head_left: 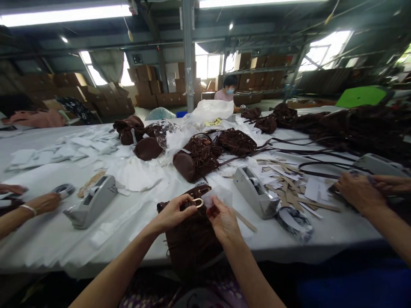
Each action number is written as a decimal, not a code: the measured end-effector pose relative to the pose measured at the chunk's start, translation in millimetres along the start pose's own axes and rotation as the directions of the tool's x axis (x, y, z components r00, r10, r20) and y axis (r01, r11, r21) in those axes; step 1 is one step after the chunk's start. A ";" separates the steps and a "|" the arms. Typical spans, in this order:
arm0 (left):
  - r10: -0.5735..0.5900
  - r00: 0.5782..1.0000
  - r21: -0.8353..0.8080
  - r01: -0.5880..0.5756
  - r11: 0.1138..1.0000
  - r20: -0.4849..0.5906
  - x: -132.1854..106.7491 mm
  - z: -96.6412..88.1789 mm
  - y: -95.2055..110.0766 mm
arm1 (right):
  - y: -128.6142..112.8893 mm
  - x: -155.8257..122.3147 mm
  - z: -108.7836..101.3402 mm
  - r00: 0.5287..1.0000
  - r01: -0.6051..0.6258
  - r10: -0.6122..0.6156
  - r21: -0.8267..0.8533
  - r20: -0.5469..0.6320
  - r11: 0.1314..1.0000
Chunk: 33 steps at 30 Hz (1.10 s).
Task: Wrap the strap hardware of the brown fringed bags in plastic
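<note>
A dark brown fringed bag (189, 244) lies at the near table edge in front of me, partly hanging over it. My left hand (173, 212) is closed on the bag's top by a gold metal ring (198, 202). My right hand (224, 220) pinches a small piece of clear film or white paper (215, 196) held against that ring. Both hands touch the bag.
Grey tape dispensers (93, 200) (255, 191) stand left and right of the bag. More brown fringed bags (205, 154), straps, white paper sheets (64, 149) and card strips (289, 188) cover the white table. Other people's hands (43, 203) (359, 190) work at both sides; a person sits far across.
</note>
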State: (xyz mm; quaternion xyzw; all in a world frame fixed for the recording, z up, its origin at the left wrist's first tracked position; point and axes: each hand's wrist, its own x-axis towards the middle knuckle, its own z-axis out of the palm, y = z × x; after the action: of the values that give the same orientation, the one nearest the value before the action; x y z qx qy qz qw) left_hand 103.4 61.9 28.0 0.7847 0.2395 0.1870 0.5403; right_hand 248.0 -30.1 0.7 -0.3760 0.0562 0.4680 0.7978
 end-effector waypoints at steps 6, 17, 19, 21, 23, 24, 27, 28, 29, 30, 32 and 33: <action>-0.149 0.988 -0.163 0.152 0.975 0.030 2.4 -0.9 -5.9 | 7.2 8.8 6.4 0.999 -0.046 0.046 0.005 -0.016 0.999; -0.166 0.985 -0.314 0.142 0.939 -0.051 7.7 2.2 -19.1 | 19.2 21.4 6.6 0.997 -0.058 0.059 -0.022 0.047 0.998; -0.160 0.983 -0.282 0.130 0.951 -0.085 9.5 3.8 -20.7 | 20.8 21.2 7.5 0.997 -0.062 0.063 -0.028 0.054 0.998; -0.154 0.982 -0.249 0.123 0.961 -0.108 11.4 4.7 -22.6 | 21.5 20.4 9.0 0.996 -0.060 0.062 -0.031 0.063 0.998; -0.150 0.982 -0.227 0.121 0.966 -0.116 13.2 5.0 -24.9 | 21.6 19.9 10.5 0.996 -0.056 0.057 -0.023 0.066 0.998; -0.149 0.982 -0.218 0.121 0.968 -0.117 14.0 5.0 -26.3 | 21.6 19.9 11.0 0.996 -0.054 0.054 -0.016 0.065 0.998; -0.151 0.981 -0.207 0.125 0.970 -0.118 16.2 5.1 -30.3 | 21.8 21.4 11.3 0.998 -0.050 0.050 0.001 0.047 0.999; -0.153 0.981 -0.207 0.126 0.970 -0.119 16.8 5.3 -31.5 | 21.9 22.1 11.1 0.998 -0.048 0.048 0.000 0.043 0.999; -0.155 0.981 -0.205 0.129 0.970 -0.118 17.2 5.6 -32.4 | 22.0 22.8 10.8 0.998 -0.047 0.047 -0.001 0.039 0.999; -0.156 0.981 -0.203 0.130 0.971 -0.117 17.6 6.1 -33.3 | 22.2 23.4 10.7 0.998 -0.047 0.047 -0.002 0.035 0.999; -0.154 0.981 -0.194 0.130 0.972 -0.115 18.4 7.1 -34.8 | 22.7 23.5 11.0 0.998 -0.050 0.050 -0.005 0.032 0.999; -0.153 0.981 -0.188 0.129 0.974 -0.116 18.8 7.6 -35.5 | 23.1 22.9 11.5 0.998 -0.048 0.048 -0.007 0.035 0.999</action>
State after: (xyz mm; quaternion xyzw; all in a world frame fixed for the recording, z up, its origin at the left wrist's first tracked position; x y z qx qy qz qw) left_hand 116.7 77.7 -7.3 0.6999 0.3114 0.2195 0.6042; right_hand 239.6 0.0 -13.9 -0.3687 0.0497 0.4939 0.7859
